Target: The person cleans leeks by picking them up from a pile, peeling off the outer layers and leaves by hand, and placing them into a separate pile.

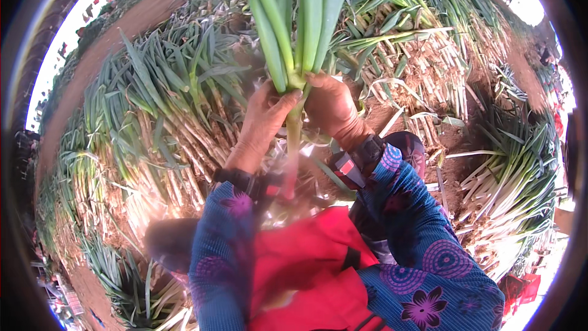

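A large green onion (294,129) stands upright in front of me, its broad green leaves fanning up past the top of the view and its pale stalk hanging down, blurred toward the lower end. My left hand (264,113) is closed around it where the leaves split from the stalk. From the other side my right hand (331,103) grips the same spot, thumb and fingers pressed at the leaf base. Both wrists carry dark bands, and the blue patterned sleeves come up from below.
A long heap of green onions (177,110) lies to the left. Another pile (422,67) fills the far right, with bare soil (452,175) showing beside it. Nearer on the right are cleaner white-stalked onions (505,202). A red apron (306,257) covers my lap.
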Motion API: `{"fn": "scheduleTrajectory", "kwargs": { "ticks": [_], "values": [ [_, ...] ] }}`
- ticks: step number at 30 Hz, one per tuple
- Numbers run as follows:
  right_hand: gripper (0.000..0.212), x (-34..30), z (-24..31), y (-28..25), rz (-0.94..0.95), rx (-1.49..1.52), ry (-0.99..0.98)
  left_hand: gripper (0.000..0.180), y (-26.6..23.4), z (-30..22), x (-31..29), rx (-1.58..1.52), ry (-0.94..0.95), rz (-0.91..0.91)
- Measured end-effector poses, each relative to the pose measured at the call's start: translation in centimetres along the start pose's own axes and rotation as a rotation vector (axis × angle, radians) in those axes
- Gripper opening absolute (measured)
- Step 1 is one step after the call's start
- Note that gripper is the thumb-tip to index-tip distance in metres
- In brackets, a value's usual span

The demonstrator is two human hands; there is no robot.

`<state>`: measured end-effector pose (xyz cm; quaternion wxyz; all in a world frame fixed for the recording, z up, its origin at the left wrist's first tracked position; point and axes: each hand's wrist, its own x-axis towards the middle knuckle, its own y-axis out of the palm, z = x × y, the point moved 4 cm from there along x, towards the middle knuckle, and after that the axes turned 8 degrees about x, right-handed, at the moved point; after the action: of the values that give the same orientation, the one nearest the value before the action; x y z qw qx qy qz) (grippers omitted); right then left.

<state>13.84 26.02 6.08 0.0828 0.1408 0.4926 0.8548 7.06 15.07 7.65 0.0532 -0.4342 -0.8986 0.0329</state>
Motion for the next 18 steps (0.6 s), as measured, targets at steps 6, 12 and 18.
{"fn": "scheduleTrajectory", "kwargs": {
  "ticks": [6,12,18],
  "values": [
    [0.052,0.8,0.2,-2.3,0.0,-0.25,0.139,0.036,-2.2,0.0,-0.8,0.002,-0.034,-0.059],
    [0.048,-0.7,-3.1,-0.2,0.147,-0.769,0.314,0.038,-6.6,-0.3,-1.4,-0.07,-0.028,-0.13],
    [0.036,-2.1,-7.5,-1.2,0.151,-0.982,0.381,0.029,-9.4,-2.5,-0.9,-0.319,0.098,-0.206]
  ]
}}
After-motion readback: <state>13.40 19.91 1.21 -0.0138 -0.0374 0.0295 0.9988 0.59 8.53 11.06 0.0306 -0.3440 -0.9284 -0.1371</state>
